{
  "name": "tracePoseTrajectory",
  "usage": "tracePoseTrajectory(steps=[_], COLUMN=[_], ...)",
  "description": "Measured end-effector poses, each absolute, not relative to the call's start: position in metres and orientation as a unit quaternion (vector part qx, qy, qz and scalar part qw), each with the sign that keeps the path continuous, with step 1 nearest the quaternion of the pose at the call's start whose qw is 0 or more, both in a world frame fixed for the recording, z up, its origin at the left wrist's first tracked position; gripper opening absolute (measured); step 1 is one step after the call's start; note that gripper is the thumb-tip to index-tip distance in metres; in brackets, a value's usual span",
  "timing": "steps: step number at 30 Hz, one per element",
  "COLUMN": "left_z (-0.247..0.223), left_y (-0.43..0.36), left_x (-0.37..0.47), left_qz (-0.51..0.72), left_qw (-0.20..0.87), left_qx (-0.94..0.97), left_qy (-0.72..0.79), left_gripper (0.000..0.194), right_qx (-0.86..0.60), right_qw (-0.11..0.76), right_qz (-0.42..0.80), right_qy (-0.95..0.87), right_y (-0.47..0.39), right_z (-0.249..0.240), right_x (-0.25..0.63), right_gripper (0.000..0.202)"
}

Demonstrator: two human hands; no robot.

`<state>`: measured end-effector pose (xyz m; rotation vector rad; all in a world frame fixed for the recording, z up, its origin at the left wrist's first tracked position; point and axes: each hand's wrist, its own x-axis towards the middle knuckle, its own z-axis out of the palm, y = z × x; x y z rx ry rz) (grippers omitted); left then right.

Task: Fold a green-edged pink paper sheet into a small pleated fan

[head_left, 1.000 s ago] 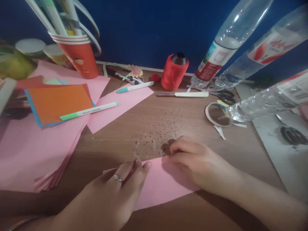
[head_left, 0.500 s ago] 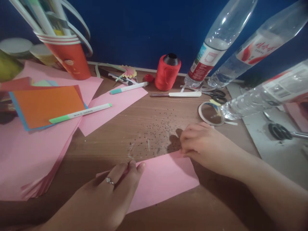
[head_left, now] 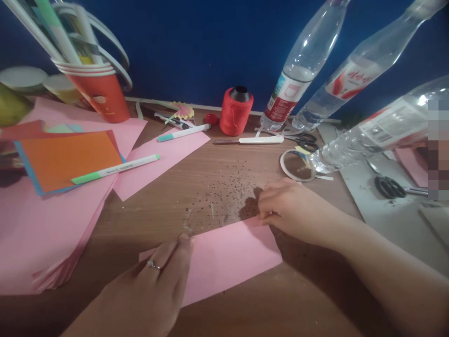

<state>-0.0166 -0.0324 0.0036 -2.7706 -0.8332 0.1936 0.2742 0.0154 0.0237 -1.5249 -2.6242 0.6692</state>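
A folded-looking sheet of pink paper (head_left: 228, 257) lies on the wooden table in front of me. My left hand (head_left: 154, 276), with a ring on one finger, closes on its far left edge, thumb and fingers together. At the far right corner, my right hand (head_left: 284, 203) pinches the paper between thumb and curled fingers. Small dark specks (head_left: 231, 187) are scattered on the table just beyond the paper's far edge.
Pink sheets (head_left: 42, 234), orange paper (head_left: 70, 161) and a green marker (head_left: 115, 169) lie left. A red cup (head_left: 101, 93), red thread spool (head_left: 235, 112) and white-handled knife (head_left: 261, 140) stand or lie behind. Right are a tape roll (head_left: 282, 164), bottles (head_left: 286, 93) and scissors (head_left: 389, 187).
The view has shifted slightly. My left thumb has drawn in along the far edge, closer to the fingers. My right hand stays at the paper's far right corner.
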Motion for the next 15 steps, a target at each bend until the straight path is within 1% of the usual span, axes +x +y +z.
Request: tracePoseTrajectory(steps=[2,4,9,12,14,15], left_z=[0.002,0.001,0.01,0.02,0.026,0.029], left_y=[-0.04,-0.045,-0.048,-0.042,-0.035,-0.029], left_x=[-0.021,-0.024,-0.02,-0.017,-0.014,-0.012], left_qz=[0.082,0.069,0.013,0.036,0.066,0.088], left_qw=[0.195,0.245,0.281,0.271,0.216,0.167], left_qx=[-0.935,-0.921,-0.912,-0.916,-0.921,-0.915], left_qy=[-0.285,-0.296,-0.298,-0.292,-0.318,-0.355], left_gripper=[0.047,0.044,0.045,0.044,0.043,0.041], right_qx=[-0.49,-0.49,-0.542,-0.572,-0.577,-0.58], right_qw=[0.013,0.005,-0.024,-0.038,-0.044,-0.048], right_qz=[0.208,0.206,0.265,0.282,0.283,0.276], right_qy=[-0.847,-0.847,-0.797,-0.77,-0.765,-0.765], right_y=[0.015,0.014,0.014,0.016,0.017,0.017], right_z=[0.026,0.027,0.029,0.03,0.031,0.032], right_x=[0.272,0.271,0.274,0.278,0.28,0.279], right_gripper=[0.019,0.019,0.013,0.011,0.013,0.013])
